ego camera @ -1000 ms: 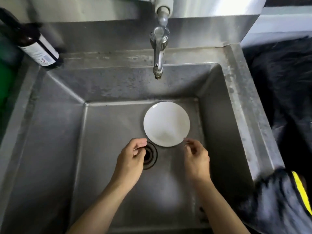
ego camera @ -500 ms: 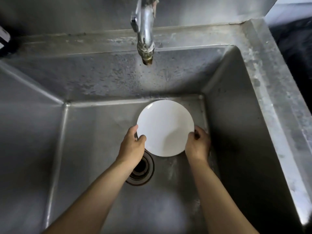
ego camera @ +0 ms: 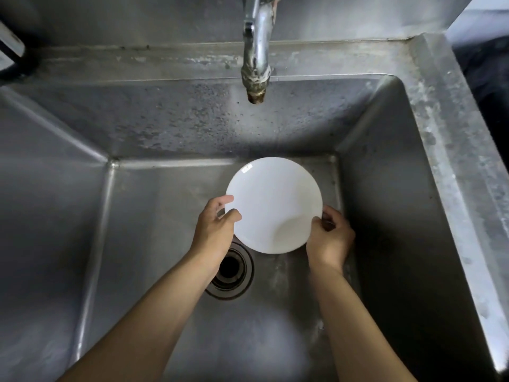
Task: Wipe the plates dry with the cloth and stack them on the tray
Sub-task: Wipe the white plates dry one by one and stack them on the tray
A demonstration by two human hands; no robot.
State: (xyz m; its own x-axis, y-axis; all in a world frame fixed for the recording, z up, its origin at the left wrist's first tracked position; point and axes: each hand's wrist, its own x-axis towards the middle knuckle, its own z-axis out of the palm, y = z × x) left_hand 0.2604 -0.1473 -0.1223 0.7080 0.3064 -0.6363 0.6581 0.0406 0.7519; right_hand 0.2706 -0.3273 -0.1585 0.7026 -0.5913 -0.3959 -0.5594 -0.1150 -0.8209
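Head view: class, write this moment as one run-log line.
stage: pickup | white plate in steel sink | left hand grips left rim | right hand grips right rim | cloth, tray: unseen

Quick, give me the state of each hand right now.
Left hand: grips the left edge of the white plate.
Right hand: grips the plate's right edge.

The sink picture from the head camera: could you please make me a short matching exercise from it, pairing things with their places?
Things:
1. plate
2. tap
3. drain
4. left hand

Places:
A. above the sink's back wall
B. on the plate's left edge
C. held between both hands
D. in the sink floor, beneath the left wrist

Pairs: 1-C, 2-A, 3-D, 4-B
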